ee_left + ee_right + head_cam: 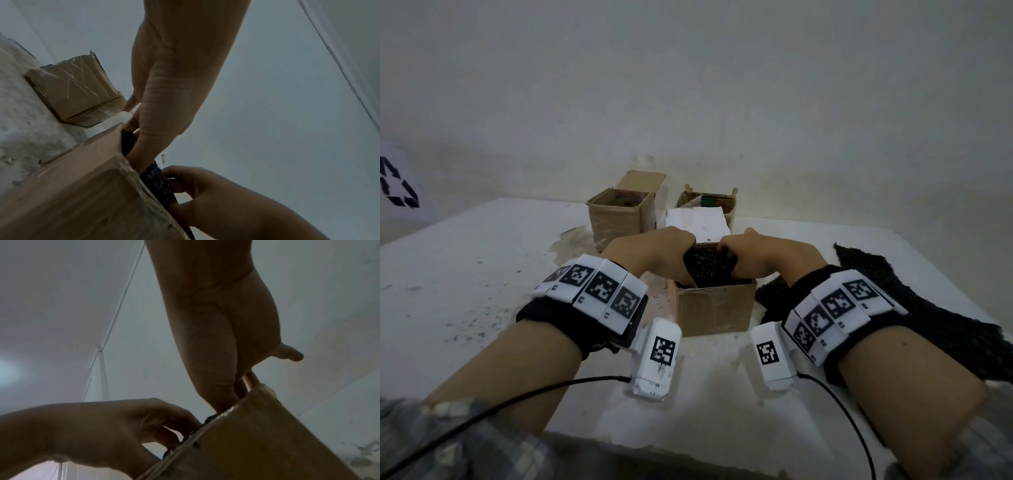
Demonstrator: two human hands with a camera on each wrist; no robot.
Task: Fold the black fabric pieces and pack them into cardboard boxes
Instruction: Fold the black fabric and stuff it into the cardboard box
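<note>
I see both hands at the near cardboard box on the worktop. Left hand and right hand each grip the folded black fabric, fingers curled around it, pressing it into the box's open top. More black fabric lies flat just right of the box. Two more open boxes stand behind, near the wall.

Black fabric, cardboard boxes
Folded black fabric bulges from the centre open box; loose fabric lies right; two boxes behind.
</note>
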